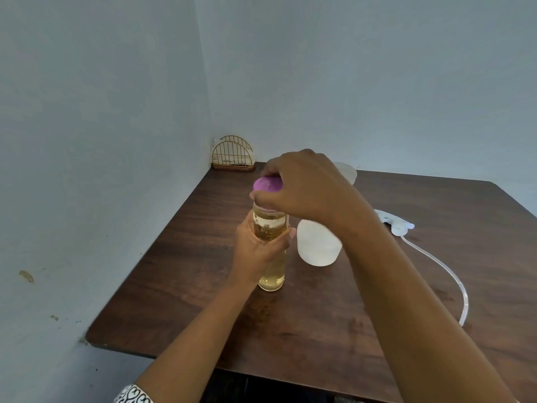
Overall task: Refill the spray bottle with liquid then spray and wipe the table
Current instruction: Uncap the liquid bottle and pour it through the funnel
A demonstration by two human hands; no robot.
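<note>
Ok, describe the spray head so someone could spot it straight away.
Start at the dark wooden table and look right of the white bottle. The spray head lies flat there, detached. It alone trails a long clear tube curving toward the near edge.

Dark wooden table (pixel 319 315): clear bottle (pixel 271 274) of yellow liquid mid-table, white spray bottle (pixel 318 244) beside it, spray head (pixel 393 223) with tube toward right edge, wire holder (pixel 232 155) at far left corner.
</note>
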